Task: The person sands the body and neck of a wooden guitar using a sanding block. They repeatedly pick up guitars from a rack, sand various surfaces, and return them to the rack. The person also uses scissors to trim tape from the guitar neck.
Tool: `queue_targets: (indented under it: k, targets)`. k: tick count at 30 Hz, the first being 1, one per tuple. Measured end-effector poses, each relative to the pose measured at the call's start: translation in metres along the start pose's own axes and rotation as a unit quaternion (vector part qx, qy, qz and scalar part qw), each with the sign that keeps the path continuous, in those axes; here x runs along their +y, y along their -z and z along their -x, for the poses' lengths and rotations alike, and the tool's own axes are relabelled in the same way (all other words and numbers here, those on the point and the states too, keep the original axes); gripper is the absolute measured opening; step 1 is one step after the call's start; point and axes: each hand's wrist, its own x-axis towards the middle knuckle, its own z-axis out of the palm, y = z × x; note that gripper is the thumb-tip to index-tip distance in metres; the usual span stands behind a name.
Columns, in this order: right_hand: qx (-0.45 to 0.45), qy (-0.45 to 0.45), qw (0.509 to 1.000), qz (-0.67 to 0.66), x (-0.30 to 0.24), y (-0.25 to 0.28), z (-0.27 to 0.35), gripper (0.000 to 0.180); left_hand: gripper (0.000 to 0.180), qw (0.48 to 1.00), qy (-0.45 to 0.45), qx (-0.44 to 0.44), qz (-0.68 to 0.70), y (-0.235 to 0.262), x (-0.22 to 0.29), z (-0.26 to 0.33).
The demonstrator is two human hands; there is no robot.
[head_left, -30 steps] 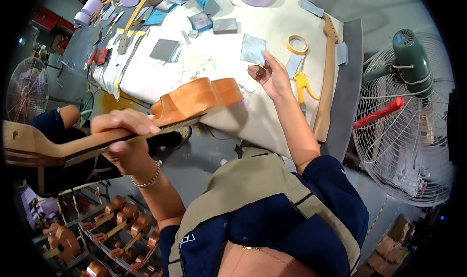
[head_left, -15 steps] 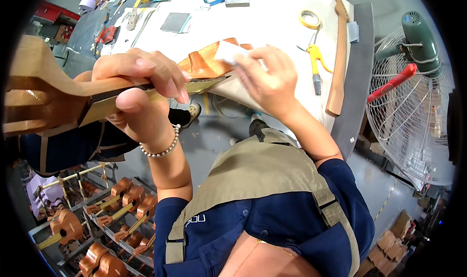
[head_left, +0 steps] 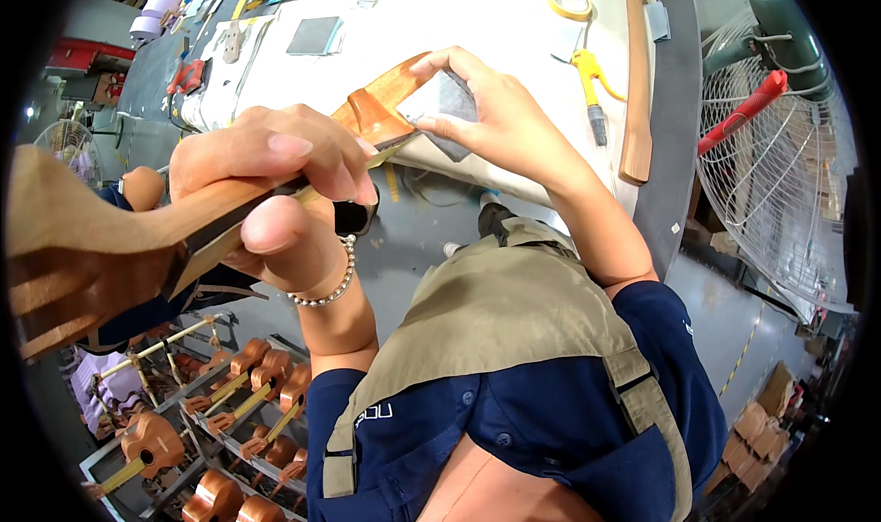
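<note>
My left hand (head_left: pixel 275 169) is closed around the shaft of a wooden guitar neck (head_left: pixel 151 212), fingers over the top and thumb below. A bead bracelet circles that wrist. The neck runs from its broad end at the left edge to a carved heel (head_left: pixel 367 109) over the table's front edge. At the heel, my right hand (head_left: pixel 505 123) holds a grey and white sheet of sandpaper (head_left: pixel 456 109) between thumb and fingers. The index fingertip reaches the heel's upper tip. Part of the sheet lies behind the thumb.
On the white-covered table (head_left: pixel 496 27) are a tape roll (head_left: pixel 556 4), a yellow air blow gun (head_left: pixel 588 74), another wooden neck (head_left: pixel 635 100) and a dark pad (head_left: pixel 312 36). A large fan (head_left: pixel 780 173) stands right. Lower left, a rack carries several small guitars (head_left: pixel 152 444). Another person (head_left: pixel 142 189) is at left.
My right hand has gone from a blurred grip on the sheet to a wider hold, with the index finger stretched to the heel. The neck's broad end has dropped, and the whole view has shifted.
</note>
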Motion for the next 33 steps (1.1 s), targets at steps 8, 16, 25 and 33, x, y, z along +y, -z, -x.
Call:
queue_targets:
  k: [8, 16, 25, 33]
  targets:
    - [0.107, -0.016, 0.994, 0.015, 0.004, -0.015, -0.006, 0.034, 0.044, 0.999, -0.016, -0.033, 0.007, -0.003, -0.004, -0.003]
    - [0.031, -0.009, 0.999, 0.04, 0.002, -0.006, -0.019, 0.027, 0.046, 0.999, -0.031, 0.016, 0.015, -0.009, -0.006, -0.008]
    - [0.029, 0.001, 0.998, 0.058, -0.011, -0.003, -0.021, 0.02, 0.043, 0.997, 0.003, -0.062, 0.035, -0.001, -0.005, -0.005]
    - [0.04, -0.011, 0.997, 0.061, -0.014, -0.01, -0.022, 0.018, 0.045, 0.998, -0.03, -0.015, 0.051, -0.004, -0.008, -0.008]
